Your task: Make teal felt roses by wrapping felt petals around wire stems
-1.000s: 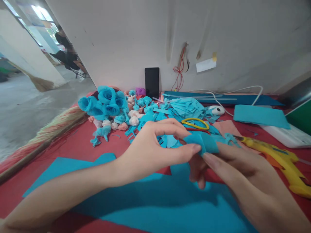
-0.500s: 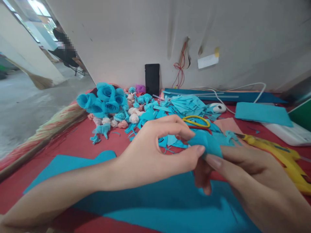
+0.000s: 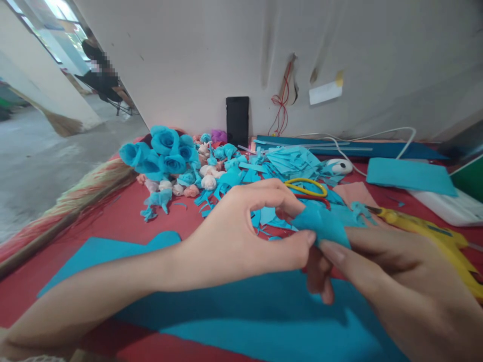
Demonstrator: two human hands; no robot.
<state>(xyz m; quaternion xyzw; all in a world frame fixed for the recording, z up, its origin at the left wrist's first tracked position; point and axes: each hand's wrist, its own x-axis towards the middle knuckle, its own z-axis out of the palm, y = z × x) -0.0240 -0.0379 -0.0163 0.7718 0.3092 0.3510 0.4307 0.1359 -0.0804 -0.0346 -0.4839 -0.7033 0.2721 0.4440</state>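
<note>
A small piece of blue crepe paper (image 3: 320, 223) is pinched between my two hands above the table. My left hand (image 3: 249, 226) grips its left edge between thumb and fingers. On the other side, my right hand (image 3: 396, 271) holds the paper with its thumb in front and fingers behind. Below both hands lies a large blue sheet (image 3: 241, 311) on the red table. Scissors with yellow and red handles (image 3: 307, 187) rest just beyond the paper, partly hidden. A yellow glue gun (image 3: 433, 239) lies beside my right hand.
Blue paper roses (image 3: 164, 151) stand at the back left, near several small pink and white rosebuds (image 3: 207, 182). Cut blue strips (image 3: 292, 161) are heaped in the middle. A phone (image 3: 237, 120) leans on the wall. Folded blue paper (image 3: 411, 176) lies on a white device (image 3: 453, 208).
Both hands keep their pinch on the crepe paper, which has turned slightly and looks flatter. The view has shifted a little.
</note>
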